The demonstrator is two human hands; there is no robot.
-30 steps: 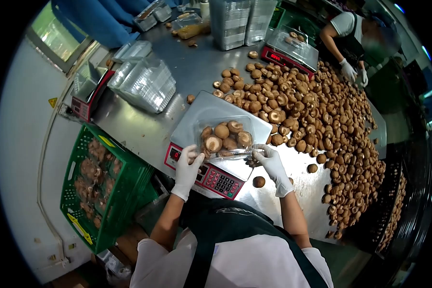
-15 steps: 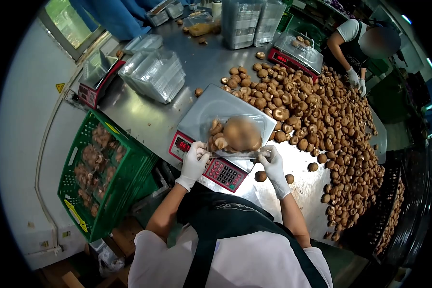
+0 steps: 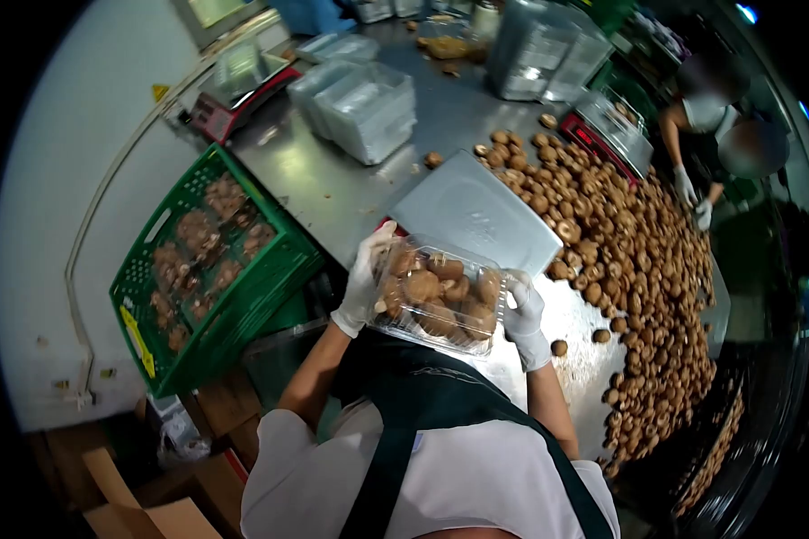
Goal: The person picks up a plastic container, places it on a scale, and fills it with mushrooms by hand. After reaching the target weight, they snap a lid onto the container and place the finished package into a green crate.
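Between my two gloved hands is a clear plastic punnet (image 3: 439, 301) with several brown mushrooms inside. My left hand (image 3: 366, 280) grips its left end, and my right hand (image 3: 524, 316) grips its right end. The punnet is held up off the scale, nearer my apron. Just beyond it lies the bare metal pan of the weighing scale (image 3: 476, 208); its keypad is hidden behind the punnet and my hands. A large heap of loose mushrooms (image 3: 638, 269) spreads over the steel table to the right of the scale.
To the left stands a green crate (image 3: 220, 296) with filled punnets. Stacked clear punnets (image 3: 360, 108) stand on the table, with more stacks (image 3: 548, 49) farther back. Another scale (image 3: 607, 135) is at the far right, near a co-worker's gloved hands (image 3: 692, 198). Cardboard boxes (image 3: 171, 494) lie lower left.
The punnet has come off the scale pan and toward my body, with both hands gripping its ends. The view has turned left, bringing more of the crate and the boxes into sight.
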